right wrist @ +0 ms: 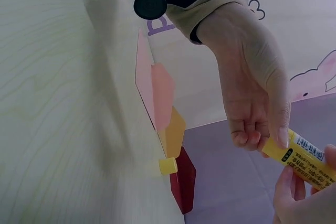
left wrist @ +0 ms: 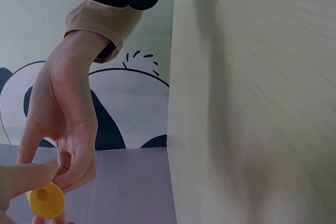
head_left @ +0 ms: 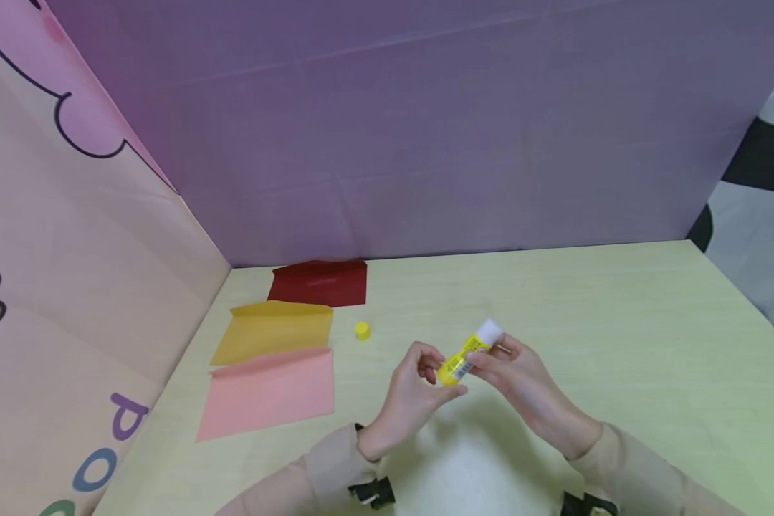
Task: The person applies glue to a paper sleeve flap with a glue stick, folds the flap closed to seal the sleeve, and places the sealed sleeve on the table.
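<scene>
A yellow glue stick (head_left: 459,364) with a white end is held tilted above the table between both hands. My right hand (head_left: 522,387) grips its barrel near the white end, thumb along the side. My left hand (head_left: 408,398) has its thumb and fingers at the yellow base, pinching it. From the left wrist, the round yellow base (left wrist: 47,201) faces the camera. Printed text and a barcode show on the glue stick (right wrist: 302,156) in the right wrist view. A small yellow cap (head_left: 362,330) stands on the table, left of the hands.
Three envelope-like folded papers lie at the left of the table (head_left: 619,322): dark red (head_left: 322,283), yellow (head_left: 274,333) and pink (head_left: 271,394). A purple panel (head_left: 426,129) rises behind the table, with a printed panel (head_left: 71,251) along the left.
</scene>
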Action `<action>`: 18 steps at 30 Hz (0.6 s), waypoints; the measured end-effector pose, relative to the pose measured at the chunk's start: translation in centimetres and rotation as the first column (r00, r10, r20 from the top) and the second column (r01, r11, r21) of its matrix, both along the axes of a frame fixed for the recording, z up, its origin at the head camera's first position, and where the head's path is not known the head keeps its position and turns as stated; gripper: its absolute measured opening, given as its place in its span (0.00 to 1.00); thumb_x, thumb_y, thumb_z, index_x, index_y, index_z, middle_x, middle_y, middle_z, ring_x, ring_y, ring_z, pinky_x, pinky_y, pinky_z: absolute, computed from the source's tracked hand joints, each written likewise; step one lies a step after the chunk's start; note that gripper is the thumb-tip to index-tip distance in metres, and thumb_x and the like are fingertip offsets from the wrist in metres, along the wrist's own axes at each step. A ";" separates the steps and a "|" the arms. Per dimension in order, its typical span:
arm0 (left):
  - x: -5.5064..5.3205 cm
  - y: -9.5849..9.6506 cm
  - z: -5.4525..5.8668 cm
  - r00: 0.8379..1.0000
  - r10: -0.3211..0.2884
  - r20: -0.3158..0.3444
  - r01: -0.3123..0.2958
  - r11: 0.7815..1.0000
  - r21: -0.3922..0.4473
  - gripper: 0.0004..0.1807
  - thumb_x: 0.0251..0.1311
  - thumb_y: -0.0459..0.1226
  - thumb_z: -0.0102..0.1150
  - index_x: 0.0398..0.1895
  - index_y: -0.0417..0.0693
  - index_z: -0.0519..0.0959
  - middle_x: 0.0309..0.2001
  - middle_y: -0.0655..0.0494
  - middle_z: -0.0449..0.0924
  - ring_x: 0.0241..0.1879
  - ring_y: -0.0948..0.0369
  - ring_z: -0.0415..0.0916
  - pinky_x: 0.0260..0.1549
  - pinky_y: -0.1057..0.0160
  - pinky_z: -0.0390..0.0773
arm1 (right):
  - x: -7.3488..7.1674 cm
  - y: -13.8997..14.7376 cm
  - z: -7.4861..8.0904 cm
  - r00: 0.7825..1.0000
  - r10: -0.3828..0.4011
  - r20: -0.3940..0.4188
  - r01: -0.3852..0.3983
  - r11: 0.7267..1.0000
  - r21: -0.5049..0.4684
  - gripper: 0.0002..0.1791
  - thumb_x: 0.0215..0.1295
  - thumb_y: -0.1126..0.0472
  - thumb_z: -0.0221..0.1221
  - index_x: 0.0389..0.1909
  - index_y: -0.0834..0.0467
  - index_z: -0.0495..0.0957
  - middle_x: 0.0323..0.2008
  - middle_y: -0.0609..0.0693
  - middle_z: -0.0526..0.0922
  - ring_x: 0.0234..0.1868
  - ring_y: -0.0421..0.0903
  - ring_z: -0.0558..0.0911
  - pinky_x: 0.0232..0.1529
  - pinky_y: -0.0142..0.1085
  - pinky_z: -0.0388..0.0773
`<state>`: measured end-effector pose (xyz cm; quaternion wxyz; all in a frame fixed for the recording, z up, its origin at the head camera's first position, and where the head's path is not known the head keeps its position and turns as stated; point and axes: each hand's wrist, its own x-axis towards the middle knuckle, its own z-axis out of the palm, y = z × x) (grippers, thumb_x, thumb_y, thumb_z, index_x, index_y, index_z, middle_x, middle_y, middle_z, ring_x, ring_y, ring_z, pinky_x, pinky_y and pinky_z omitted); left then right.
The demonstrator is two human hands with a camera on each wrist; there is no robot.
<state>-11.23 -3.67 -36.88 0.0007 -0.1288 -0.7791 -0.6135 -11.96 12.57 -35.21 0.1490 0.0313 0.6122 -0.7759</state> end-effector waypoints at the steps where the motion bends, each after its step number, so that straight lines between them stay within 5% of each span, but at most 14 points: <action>1: -0.1 0.0 0.0 1.000 -0.005 -0.001 0.005 1.000 -0.004 0.25 0.38 0.29 0.68 0.41 0.37 0.67 0.32 0.54 0.69 0.32 0.62 0.65 0.31 0.70 0.68 | 0.0 0.0 0.0 1.000 -0.002 -0.001 0.002 1.000 -0.002 0.31 0.56 0.64 0.58 0.57 0.71 0.56 0.43 0.52 0.75 0.44 0.42 0.77 0.51 0.33 0.70; 6: -0.3 -0.2 -0.1 0.999 -0.051 0.008 0.052 0.997 -0.053 0.33 0.40 0.32 0.69 0.52 0.39 0.65 0.38 0.51 0.73 0.40 0.59 0.68 0.40 0.62 0.71 | 0.0 0.2 0.1 1.000 -0.009 -0.016 0.009 1.000 0.027 0.31 0.55 0.64 0.59 0.57 0.70 0.57 0.42 0.52 0.76 0.43 0.42 0.78 0.50 0.33 0.70; 11: -0.3 -1.0 -0.1 0.991 -0.131 0.023 0.132 0.987 -0.096 0.29 0.44 0.35 0.66 0.52 0.42 0.66 0.40 0.51 0.74 0.42 0.56 0.70 0.43 0.59 0.70 | -0.1 0.6 -0.1 0.998 -0.013 -0.063 0.020 0.994 0.111 0.30 0.55 0.63 0.60 0.55 0.70 0.60 0.43 0.52 0.77 0.42 0.40 0.77 0.49 0.32 0.72; 18: -1.0 -3.2 -0.6 0.976 -0.207 0.073 0.218 0.954 -0.204 0.22 0.55 0.42 0.58 0.52 0.46 0.68 0.42 0.52 0.75 0.43 0.55 0.71 0.44 0.58 0.70 | -0.3 1.4 0.0 0.984 0.006 -0.177 0.053 0.943 0.328 0.28 0.53 0.57 0.61 0.52 0.66 0.68 0.43 0.52 0.78 0.41 0.39 0.76 0.46 0.33 0.72</action>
